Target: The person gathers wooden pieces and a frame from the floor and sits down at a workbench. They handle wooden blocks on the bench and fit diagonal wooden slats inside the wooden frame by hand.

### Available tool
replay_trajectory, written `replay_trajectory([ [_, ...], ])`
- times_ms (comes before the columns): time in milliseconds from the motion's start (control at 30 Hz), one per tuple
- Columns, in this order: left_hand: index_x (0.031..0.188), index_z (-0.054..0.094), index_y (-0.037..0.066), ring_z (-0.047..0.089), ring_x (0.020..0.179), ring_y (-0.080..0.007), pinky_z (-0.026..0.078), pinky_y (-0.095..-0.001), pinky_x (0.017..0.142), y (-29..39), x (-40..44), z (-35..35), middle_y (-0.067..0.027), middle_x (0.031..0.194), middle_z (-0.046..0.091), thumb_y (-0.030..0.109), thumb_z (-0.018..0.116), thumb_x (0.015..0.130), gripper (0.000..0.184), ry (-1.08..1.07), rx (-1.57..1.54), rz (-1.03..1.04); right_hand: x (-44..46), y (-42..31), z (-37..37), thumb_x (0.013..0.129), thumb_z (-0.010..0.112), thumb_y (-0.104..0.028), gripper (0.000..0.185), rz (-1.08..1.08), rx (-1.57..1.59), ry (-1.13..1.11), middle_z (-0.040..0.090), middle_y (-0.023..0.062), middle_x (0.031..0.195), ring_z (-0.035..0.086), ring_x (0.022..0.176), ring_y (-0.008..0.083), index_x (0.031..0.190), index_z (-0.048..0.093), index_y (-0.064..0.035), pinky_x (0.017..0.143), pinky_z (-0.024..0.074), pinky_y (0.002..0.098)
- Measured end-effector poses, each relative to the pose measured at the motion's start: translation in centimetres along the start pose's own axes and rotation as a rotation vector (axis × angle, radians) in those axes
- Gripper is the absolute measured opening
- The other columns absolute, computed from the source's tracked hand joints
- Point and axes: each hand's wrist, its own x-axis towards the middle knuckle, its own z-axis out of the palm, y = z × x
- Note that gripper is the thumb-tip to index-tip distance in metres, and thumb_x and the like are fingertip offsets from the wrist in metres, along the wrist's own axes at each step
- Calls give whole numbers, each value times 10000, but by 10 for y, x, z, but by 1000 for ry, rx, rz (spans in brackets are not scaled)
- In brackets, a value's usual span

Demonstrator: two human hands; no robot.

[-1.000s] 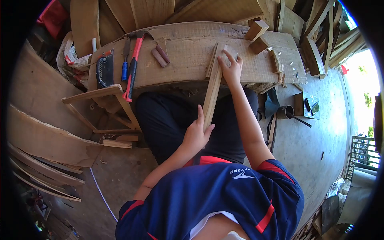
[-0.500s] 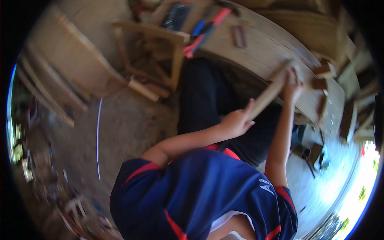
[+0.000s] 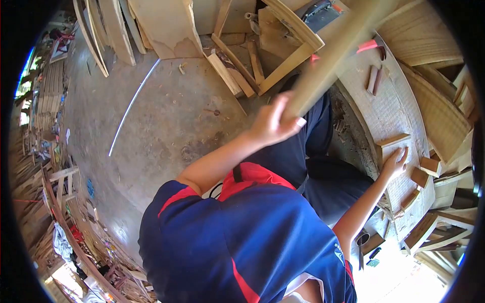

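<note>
My left hand is closed around the lower end of a long wooden stick, raised and tilted toward the upper right; its far end is blurred and runs out of view. On the right, my right hand lies over the plank bench with its fingers apart. It touches or nearly touches a small wooden block there; the exact contact is hard to see. More short wood blocks lie just right of that hand.
Two dark reddish pieces and a red-handled tool rest on the bench. A wooden frame stands beyond my knees. Boards lean at the back, and a thin white strip lies on the floor. Stacked timber borders the bench.
My right hand has let go of the wooden stick and moved down to the bench. My left hand has lifted the stick up. The view has turned toward the left.
</note>
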Motion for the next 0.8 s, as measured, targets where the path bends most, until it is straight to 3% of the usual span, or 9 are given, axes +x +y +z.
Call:
replay_trajectory([
  [100, 997, 489, 8, 599, 602, -126, 478, -289, 517, -48, -19, -40, -81, 709, 607, 283, 684, 804, 389, 220, -19, -234, 1, -4, 0, 865, 469, -562, 463, 32, 15, -21, 436, 360, 1155, 480, 1078, 468, 1299, 464, -400, 907, 404, 487],
  [200, 921, 485, 17, 517, 621, -68, 430, -243, 535, -93, -47, -57, -63, 719, 577, 251, 656, 845, 300, 445, -16, -520, -2, -2, 0, 867, 467, -561, 450, -12, 38, 18, 439, 346, 1157, 485, 1078, 459, 1285, 484, -395, 893, 407, 506],
  [300, 931, 478, 6, 577, 623, -171, 462, -318, 562, -153, -92, -56, -106, 737, 602, 318, 654, 831, 372, 559, 201, -630, -1, -6, -3, 867, 468, -559, 451, 37, 38, -21, 438, 343, 1157, 493, 1062, 456, 1285, 487, -390, 888, 411, 503],
  [367, 996, 471, -12, 601, 635, -333, 481, -409, 602, -207, -135, -53, -159, 737, 617, 392, 629, 813, 471, 544, 638, -730, -2, -7, -4, 865, 473, -558, 453, 38, 48, -20, 443, 339, 1157, 498, 1054, 453, 1284, 489, -386, 885, 414, 500],
  [400, 996, 471, -12, 601, 635, -333, 481, -409, 602, -212, -144, -55, -159, 737, 617, 392, 629, 813, 471, 542, 633, -724, -2, -7, -5, 863, 478, -557, 456, 40, 56, -21, 448, 336, 1156, 503, 1046, 450, 1284, 491, -382, 882, 416, 498],
  [467, 1039, 466, -22, 584, 836, -422, 471, -460, 744, -213, -160, -55, -236, 890, 614, 425, 606, 797, 527, 332, 620, -1074, -3, -8, -6, 862, 484, -552, 456, 36, 59, -11, 457, 334, 1148, 510, 1037, 447, 1281, 497, -373, 881, 418, 494],
  [567, 1128, 453, -38, 525, 1033, -404, 424, -444, 878, -225, -170, -57, -268, 1074, 562, 441, 582, 811, 588, 177, 692, -946, -3, -6, -8, 863, 494, -542, 451, -6, 73, -2, 482, 328, 1120, 521, 1023, 439, 1274, 511, -356, 876, 422, 486],
  [667, 1212, 420, -47, 428, 1165, -406, 363, -441, 961, -236, -145, -54, -286, 1208, 482, 487, 563, 815, 681, 241, 852, -876, -4, -7, -8, 865, 507, -522, 443, -48, 71, 37, 513, 315, 1090, 537, 1006, 428, 1264, 529, -330, 857, 436, 474],
  [800, 1260, 393, -52, 472, 1131, -407, 388, -434, 942, -261, -88, -59, -282, 1181, 512, 542, 547, 809, 761, 346, 546, -773, -4, -5, -5, 861, 530, -501, 440, -64, 89, 32, 514, 301, 1128, 554, 994, 419, 1258, 537, -312, 833, 454, 471],
])
